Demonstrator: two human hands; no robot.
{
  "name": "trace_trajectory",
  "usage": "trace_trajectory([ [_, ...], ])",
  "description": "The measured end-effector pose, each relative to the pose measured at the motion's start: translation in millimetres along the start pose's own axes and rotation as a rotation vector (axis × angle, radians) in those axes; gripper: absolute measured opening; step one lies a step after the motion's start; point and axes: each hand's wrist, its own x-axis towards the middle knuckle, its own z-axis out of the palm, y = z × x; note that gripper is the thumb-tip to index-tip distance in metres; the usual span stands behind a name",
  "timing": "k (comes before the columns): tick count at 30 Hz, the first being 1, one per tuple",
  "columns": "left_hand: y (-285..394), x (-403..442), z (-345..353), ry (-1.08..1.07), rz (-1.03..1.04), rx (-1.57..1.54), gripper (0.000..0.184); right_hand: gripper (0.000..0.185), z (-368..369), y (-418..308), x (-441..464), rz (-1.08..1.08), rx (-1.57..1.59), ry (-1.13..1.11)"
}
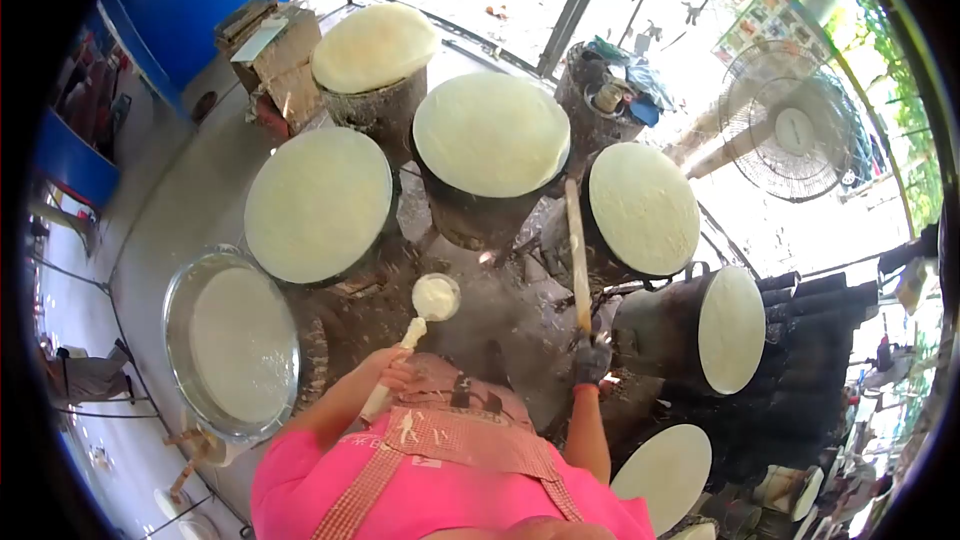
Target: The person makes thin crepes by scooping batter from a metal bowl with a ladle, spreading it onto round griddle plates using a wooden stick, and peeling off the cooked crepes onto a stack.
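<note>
My left hand (391, 371) is wrapped round the batter-smeared handle of a ladle (437, 297), whose round bowl holds pale batter. My right hand (592, 359), in a dark glove, grips a long wooden stick (577, 250). The stick's far end reaches between two round griddles. Thin pale sheets of batter cover the griddle tops around me: a middle sheet (491, 135), a left sheet (318, 204) and a right sheet (644, 209). To my left stands a wide metal basin (180, 360) of whitish liquid batter.
More batter-covered griddles stand at the back left (375, 48), right (731, 330) and lower right (664, 480). Glowing embers show beneath some stoves. A standing fan (785, 125) is at the right. A drum with cloths (630, 80) and a cardboard box (280, 55) stand behind.
</note>
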Motion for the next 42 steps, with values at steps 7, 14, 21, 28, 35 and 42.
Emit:
trace_trajectory([
  [7, -34, 31, 8, -0.185, 0.122, -0.231, 0.009, 0.051, -28, -23, 77, -0.357, -0.470, -0.051],
  [14, -52, 58, 22, -0.217, 0.243, -0.288, 0.016, 0.045, -17, -11, 109, -0.576, -0.375, -0.314],
  [21, -73, 46, 59, -0.282, 0.322, -0.389, 0.015, 0.040, 109, -72, 239, -0.271, -0.013, -0.249],
  [28, -69, 20, 33, -0.404, 0.280, -0.482, 0.029, 0.040, 170, -202, 332, -0.060, 0.096, -0.060],
  [35, -38, -22, -3, -0.416, 0.234, -0.407, 0.024, 0.035, 195, -238, 326, -0.287, 0.079, -0.060],
  [42, -3, -39, -39, -0.304, 0.204, -0.299, 0.011, 0.035, 183, -314, 353, -0.288, 0.124, -0.073],
])
